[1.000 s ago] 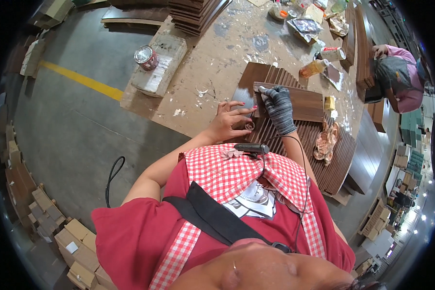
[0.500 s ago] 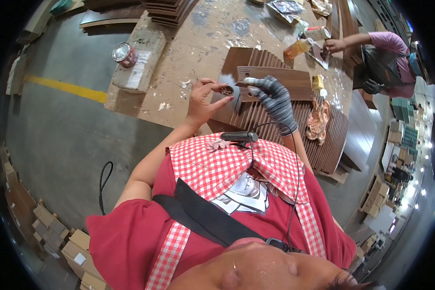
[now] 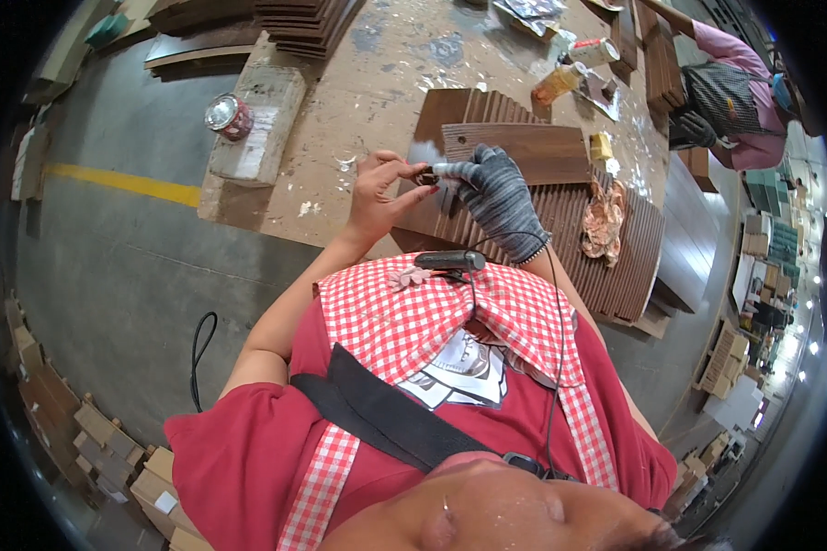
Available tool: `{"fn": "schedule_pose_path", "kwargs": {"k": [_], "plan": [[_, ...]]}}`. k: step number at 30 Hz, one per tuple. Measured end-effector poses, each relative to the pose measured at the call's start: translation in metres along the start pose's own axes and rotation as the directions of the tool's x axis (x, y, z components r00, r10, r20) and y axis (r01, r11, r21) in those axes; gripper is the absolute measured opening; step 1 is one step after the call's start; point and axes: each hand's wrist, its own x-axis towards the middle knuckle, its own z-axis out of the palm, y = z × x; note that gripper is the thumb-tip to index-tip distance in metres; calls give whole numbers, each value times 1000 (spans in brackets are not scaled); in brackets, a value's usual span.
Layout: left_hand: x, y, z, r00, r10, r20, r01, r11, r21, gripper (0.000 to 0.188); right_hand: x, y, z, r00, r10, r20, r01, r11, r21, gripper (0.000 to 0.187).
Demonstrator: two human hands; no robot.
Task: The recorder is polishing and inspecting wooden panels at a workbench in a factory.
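My bare left hand [image 3: 374,195] pinches a small round dark cup [image 3: 428,177] between thumb and fingers, above the near edge of the table. My right hand [image 3: 501,197], in a grey striped knitted glove with pale fingertips, reaches to the cup. Its fingers are pressed together at the cup's rim; whatever they hold is too small to make out. Just beyond the right hand lies a brown wooden board [image 3: 524,151] with a dark round hole near its left end. Under it are stacked grooved brown boards [image 3: 606,275].
A crumpled, stained cloth [image 3: 604,225] and a yellow block [image 3: 600,147] lie right of the board. Farther back stand a bottle of amber liquid [image 3: 559,84] and a white cup [image 3: 594,52]. A paint can [image 3: 228,118] sits at left. A co-worker [image 3: 730,96] stands at far right.
My right hand has moved left, from the board's end to the small cup. My left hand stays nearly in place with the cup. The co-worker's arm has drawn away from the table items.
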Motion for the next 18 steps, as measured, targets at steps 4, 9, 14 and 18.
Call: {"fn": "schedule_pose_path", "kwargs": {"k": [4,9,14,18], "plan": [[-7,4,4,999,3,35,-3,1000,-25,34,-12,-7,-10,993,41,111,-34,998,-60,19],[-12,2,2,999,-33,32,33,999,-3,31,-13,-6,-12,991,16,136,-7,998,-68,19],[-12,3,1,996,-41,79,42,999,-14,30,-17,0,-8,976,93,196,-108,992,71,18],[-19,-1,13,989,-100,106,103,994,-20,32,-38,33,16,878,301,373,-479,548,685,24]]}}
